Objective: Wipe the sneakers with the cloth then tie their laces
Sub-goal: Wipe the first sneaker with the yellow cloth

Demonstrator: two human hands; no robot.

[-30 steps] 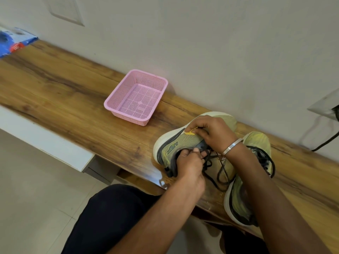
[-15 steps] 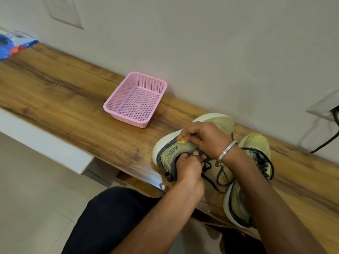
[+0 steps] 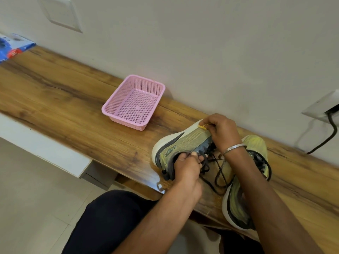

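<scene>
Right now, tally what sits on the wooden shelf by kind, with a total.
Sneakers: 2, the tilted sneaker with the left hand pinching its laces and the right hand gripping its upper, and the second sneaker beside it.
Pink basket: 1.
Blue packet: 1.
Total: 4.

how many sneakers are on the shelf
2: one sneaker tipped on its side, held by both hands, and a second sneaker right of it, partly behind the right forearm.
</scene>
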